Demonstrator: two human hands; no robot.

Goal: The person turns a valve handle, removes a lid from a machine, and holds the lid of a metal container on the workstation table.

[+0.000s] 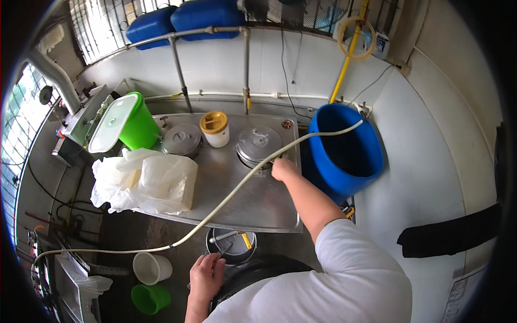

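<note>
My right hand reaches out over the steel counter, closed at the rim of a round lidded metal pot. What its fingers grip is hidden. A pale hose runs diagonally just above that hand, its far end at the rim of a tall blue barrel. Low in front of my body, my left hand hangs with loosely bent fingers slightly apart and nothing visible in them. Beside it, on the floor, stands a dark bucket with a yellow-and-grey tool across its top.
On the counter stand a second lidded pot, a tub with an orange-brown lid, a green bucket with a white lid, and a bulky plastic bag. A white bucket and a green one sit on the floor.
</note>
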